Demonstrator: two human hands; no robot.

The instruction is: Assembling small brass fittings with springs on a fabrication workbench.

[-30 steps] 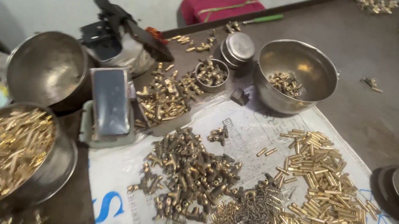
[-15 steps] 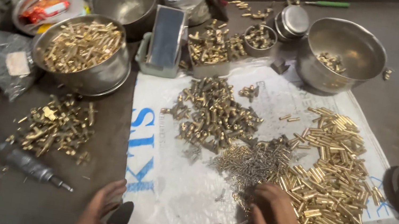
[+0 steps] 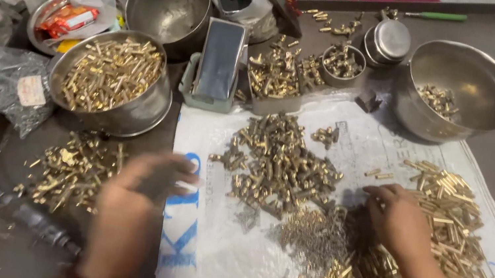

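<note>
Head view: right hand [image 3: 400, 221] is resting fingers-down on the small grey parts [image 3: 312, 233] beside the brass tubes [image 3: 449, 213], picking; can't tell what it's gripping. Left hand [image 3: 141, 192] is blurred, grip unclear, hovering by the loose brass pile [image 3: 72, 166]. Brass fittings heap [image 3: 280, 161] is sitting mid-sheet, unsorted. Steel bowl [image 3: 112, 73] is nearly full, so sorting looks partway.

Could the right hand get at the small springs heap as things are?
Probably yes: the right hand rests right beside the grey springs heap on the white sheet, with nothing lying between them.
</note>
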